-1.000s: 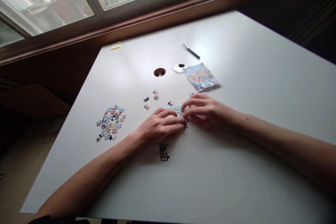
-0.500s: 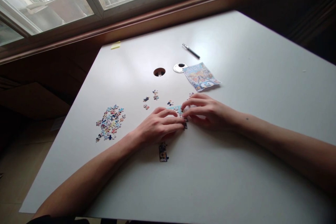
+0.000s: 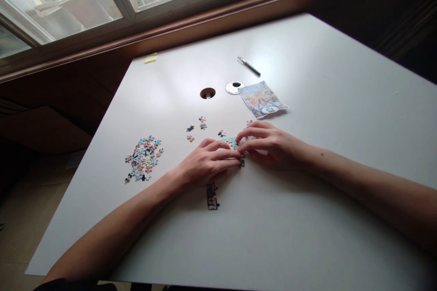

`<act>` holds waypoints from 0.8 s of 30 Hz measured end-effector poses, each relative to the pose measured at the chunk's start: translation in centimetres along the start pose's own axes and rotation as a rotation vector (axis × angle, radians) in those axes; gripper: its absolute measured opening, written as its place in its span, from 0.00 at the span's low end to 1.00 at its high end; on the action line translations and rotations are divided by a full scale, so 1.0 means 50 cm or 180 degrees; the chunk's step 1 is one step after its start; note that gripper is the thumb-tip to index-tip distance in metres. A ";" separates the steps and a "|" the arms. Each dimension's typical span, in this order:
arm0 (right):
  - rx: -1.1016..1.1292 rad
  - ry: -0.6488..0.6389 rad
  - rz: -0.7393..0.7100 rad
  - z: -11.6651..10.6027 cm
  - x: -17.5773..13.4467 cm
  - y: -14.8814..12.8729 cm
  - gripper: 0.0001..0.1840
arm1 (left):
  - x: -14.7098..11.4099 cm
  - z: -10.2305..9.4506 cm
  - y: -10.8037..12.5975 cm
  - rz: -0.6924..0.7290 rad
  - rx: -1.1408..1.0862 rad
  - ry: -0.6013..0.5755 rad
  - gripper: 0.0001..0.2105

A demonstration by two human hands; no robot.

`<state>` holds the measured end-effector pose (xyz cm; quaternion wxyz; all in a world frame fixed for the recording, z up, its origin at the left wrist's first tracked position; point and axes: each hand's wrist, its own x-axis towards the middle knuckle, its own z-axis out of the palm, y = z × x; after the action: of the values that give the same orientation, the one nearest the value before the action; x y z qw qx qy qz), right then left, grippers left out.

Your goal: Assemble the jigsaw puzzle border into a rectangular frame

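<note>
A partly joined jigsaw puzzle (image 3: 232, 142), light blue along its far edge, lies between my hands on the white table (image 3: 293, 232). My left hand (image 3: 208, 162) bends over its left and near side, fingers closed down on it and covering most of it. From the right, my right hand (image 3: 269, 142) grips the puzzle's right edge with bent fingertips; the thumb is mostly hidden. Dark pieces show just below the fingertips. Nearer to me, below my left hand, lies a small joined puzzle strip (image 3: 212, 197).
A heap of loose puzzle pieces (image 3: 143, 159) lies at the left. Several single pieces (image 3: 202, 122) are scattered beyond my hands. Farther back are a picture sheet (image 3: 262, 99), a round cover (image 3: 233, 87), a cable hole (image 3: 207, 93), a pen (image 3: 249, 66) and yellow tape (image 3: 150, 58).
Both hands hold nearly the same position on the puzzle. The whole view has shifted very slightly; no piece has visibly moved.
</note>
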<state>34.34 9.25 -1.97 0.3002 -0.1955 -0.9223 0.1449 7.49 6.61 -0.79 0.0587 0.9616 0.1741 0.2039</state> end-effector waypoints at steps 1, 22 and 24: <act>-0.0001 -0.0005 -0.0001 0.000 0.000 0.000 0.10 | 0.000 0.000 0.000 -0.0010 -0.0009 0.0005 0.11; 0.0001 -0.0001 0.0034 -0.001 0.000 -0.002 0.10 | 0.001 -0.007 -0.001 0.0107 -0.0055 -0.0058 0.07; -0.0010 -0.0003 0.0018 0.000 -0.001 0.000 0.10 | 0.002 -0.009 -0.001 0.0090 -0.0097 -0.0066 0.06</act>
<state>34.36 9.21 -1.98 0.2991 -0.1985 -0.9221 0.1445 7.36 6.71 -0.34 0.0722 0.9650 0.1568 0.1974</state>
